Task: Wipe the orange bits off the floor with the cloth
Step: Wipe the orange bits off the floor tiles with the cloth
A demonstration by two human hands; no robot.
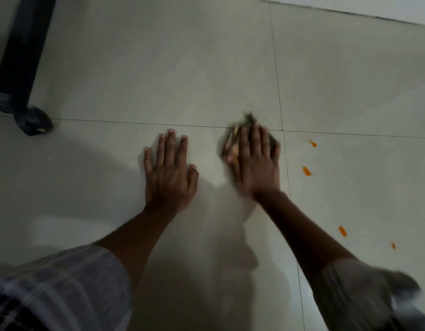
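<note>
My right hand (253, 161) presses a dark, crumpled cloth (242, 126) onto the pale tiled floor (159, 68), just left of a tile joint; hand and cloth are blurred. The cloth shows at my fingertips and at both sides of the hand. My left hand (169, 168) lies flat on the floor with fingers spread, a little to the left, holding nothing. Several orange bits lie to the right of the cloth: one (313, 143) near the cross joint, one (307, 171) below it, one (342, 231) and one (393, 245) further toward me.
A black furniture leg (20, 56) with a wrapped dark foot (33, 121) stands at the far left. A wall edge (350, 13) runs along the top right. My sleeves fill the bottom corners.
</note>
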